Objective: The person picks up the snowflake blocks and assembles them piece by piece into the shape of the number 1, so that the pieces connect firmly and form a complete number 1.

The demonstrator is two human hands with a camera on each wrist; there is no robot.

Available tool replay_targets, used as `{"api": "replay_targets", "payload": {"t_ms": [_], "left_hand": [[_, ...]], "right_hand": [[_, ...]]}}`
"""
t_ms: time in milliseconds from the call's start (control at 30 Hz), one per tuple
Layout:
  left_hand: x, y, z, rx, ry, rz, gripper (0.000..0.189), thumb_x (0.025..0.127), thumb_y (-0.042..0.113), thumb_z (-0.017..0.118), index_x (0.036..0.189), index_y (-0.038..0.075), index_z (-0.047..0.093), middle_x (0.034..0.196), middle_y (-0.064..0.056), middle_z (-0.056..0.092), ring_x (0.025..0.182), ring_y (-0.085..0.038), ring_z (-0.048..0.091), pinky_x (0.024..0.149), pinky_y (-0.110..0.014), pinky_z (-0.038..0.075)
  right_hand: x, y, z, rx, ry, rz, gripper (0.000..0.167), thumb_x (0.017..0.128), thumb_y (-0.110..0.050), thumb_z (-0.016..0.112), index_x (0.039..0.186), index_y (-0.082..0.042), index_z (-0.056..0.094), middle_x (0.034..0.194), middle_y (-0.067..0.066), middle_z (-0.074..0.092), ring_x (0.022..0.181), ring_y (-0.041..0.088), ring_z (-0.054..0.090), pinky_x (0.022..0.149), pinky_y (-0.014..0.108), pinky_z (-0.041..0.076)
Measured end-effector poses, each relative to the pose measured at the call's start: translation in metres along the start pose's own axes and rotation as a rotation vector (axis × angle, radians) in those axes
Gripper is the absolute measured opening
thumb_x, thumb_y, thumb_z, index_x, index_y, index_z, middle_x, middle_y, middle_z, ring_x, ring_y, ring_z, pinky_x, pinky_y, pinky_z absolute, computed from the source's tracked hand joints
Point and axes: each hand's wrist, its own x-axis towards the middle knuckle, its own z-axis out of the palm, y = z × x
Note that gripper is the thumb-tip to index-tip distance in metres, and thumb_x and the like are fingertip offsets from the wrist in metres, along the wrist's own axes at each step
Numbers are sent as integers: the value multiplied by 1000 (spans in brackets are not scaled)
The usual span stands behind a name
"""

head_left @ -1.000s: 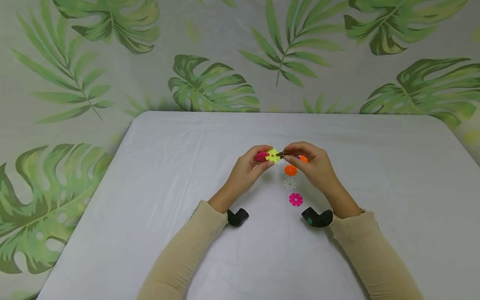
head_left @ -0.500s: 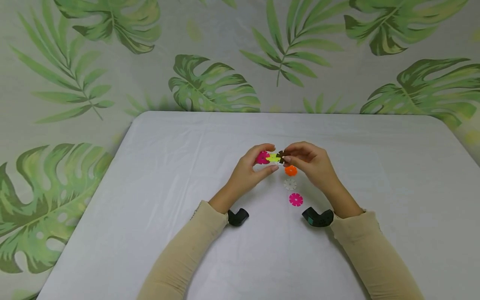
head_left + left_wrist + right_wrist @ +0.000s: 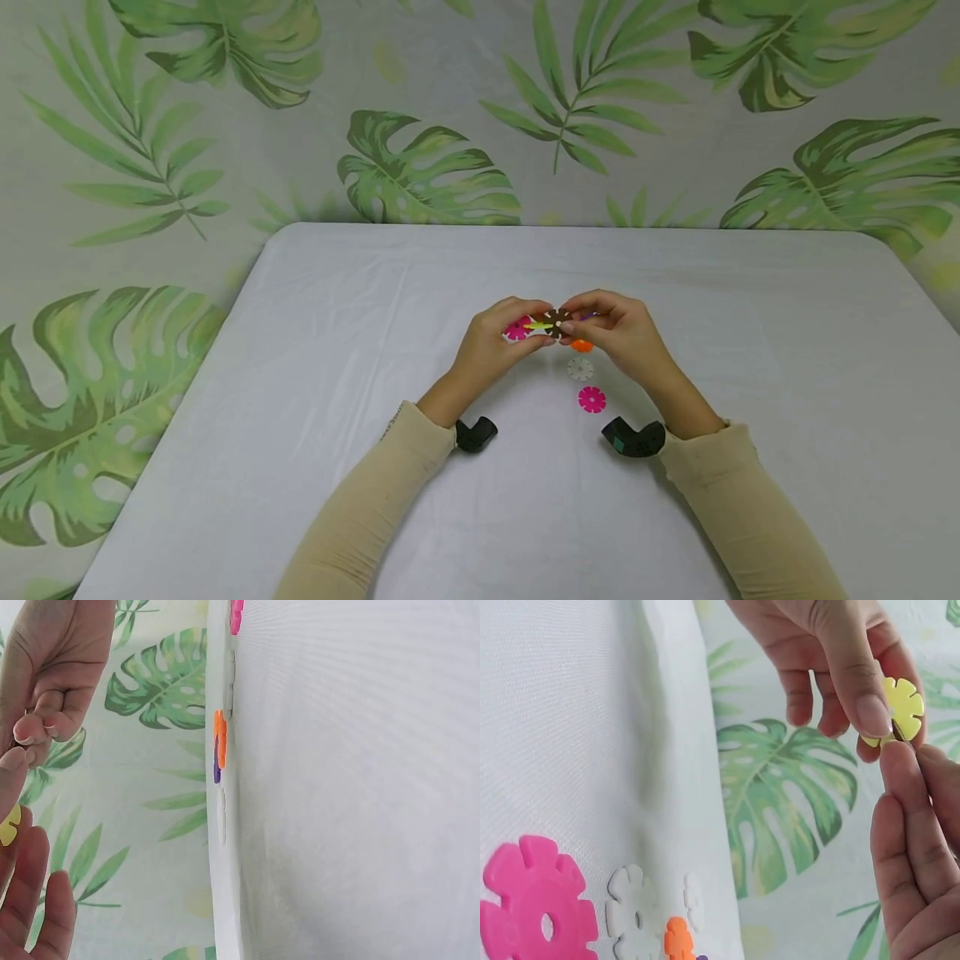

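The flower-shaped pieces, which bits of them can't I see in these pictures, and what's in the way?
Brown piece, head view: partly behind the right hand.
Purple piece, head view: mostly behind the right hand.
Yellow piece, left wrist view: cut off by the left edge.
Loose pink piece, right wrist view: cut off by the bottom edge.

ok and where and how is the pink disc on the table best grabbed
Probably pinch the pink disc by opposite edges of its notched rim, coming from above on the side nearest the person: it lies flat on the table, and a white disc sits just beyond its far edge.
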Motion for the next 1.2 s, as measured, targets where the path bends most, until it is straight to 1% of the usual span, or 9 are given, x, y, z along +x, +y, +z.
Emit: {"api": "replay_targets", "payload": {"t_ms": [67, 200, 467, 633, 733, 833, 967, 1100, 1200], "left_hand": [[0, 0, -1, 12, 1, 14, 37, 69, 11, 77, 103, 3, 65, 95, -4, 64, 90, -10, 56, 80, -19, 44], [-1, 0, -1, 31, 0, 13, 37, 69, 15, 78, 102, 4, 66, 94, -3, 63, 90, -9, 56, 80, -19, 44], [-1, 1, -2, 76, -4, 2, 36, 68, 17, 79, 100, 6, 67, 87, -2, 65, 79, -8, 56, 70, -14, 45], [-1, 0, -1, 72, 11, 7, 37, 67, 14, 80, 100, 4, 67, 85, -3, 64, 75, -11, 56, 65, -14, 44], [0, -1, -1, 60, 23, 10, 38, 66, 11, 80, 100, 3, 66, 83, -4, 63, 75, -11, 56, 63, -14, 44], [0, -2, -1, 53, 30, 7, 39, 65, 9, 80, 100, 2, 65, 83, -5, 63, 78, -10, 55, 65, -12, 43], [-1, -3, -1, 45, 38, -1, 39, 65, 9, 80, 100, 2, 65, 85, -5, 63, 79, -9, 56, 65, -12, 44], [-1, -4, -1, 39, 50, -18, 38, 65, 9, 80, 100, 2, 65, 84, -5, 62, 78, -9, 56, 64, -13, 45], [-1, -4, 0, 37, 61, -30, 39, 64, 8, 80, 99, 2, 65, 83, -4, 62, 77, -9, 56, 64, -14, 46]], "right_hand": [[0, 0, -1, -16, -1, 11, 19, 80, 7, 62, 98, 12, 58, 85, 13, 63, 69, 21, 65, 66, 34, 52], [-1, -1, -1, -32, -10, 37, 19, 81, 5, 62, 98, 11, 58, 85, 13, 63, 70, 22, 65, 67, 36, 52], [-1, -3, -1, -65, -22, 70, 22, 80, 5, 63, 100, 11, 59, 88, 18, 63, 72, 23, 65, 68, 35, 52], [-1, -11, -6, -209, 12, 36, 25, 80, 4, 64, 105, 8, 59, 93, 19, 62, 78, 17, 64, 70, 27, 51], [-1, -20, -13, -334, 80, 11, 28, 80, 4, 64, 107, 7, 58, 96, 21, 60, 83, 14, 61, 72, 19, 49], [-2, -26, -21, -394, 130, 22, 30, 80, 4, 63, 109, 9, 55, 101, 24, 58, 91, 17, 59, 76, 16, 46], [-4, -17, -35, -404, 167, 62, 35, 80, 4, 64, 114, 8, 54, 108, 25, 55, 99, 25, 55, 83, 21, 45], [-6, 4, -52, -399, 181, 82, 40, 80, 0, 65, 118, 5, 53, 113, 22, 54, 104, 24, 52, 89, 27, 42], [-7, 17, -61, -409, 192, 106, 44, 80, -4, 67, 120, 3, 52, 115, 18, 54, 106, 22, 51, 91, 24, 40]]}}
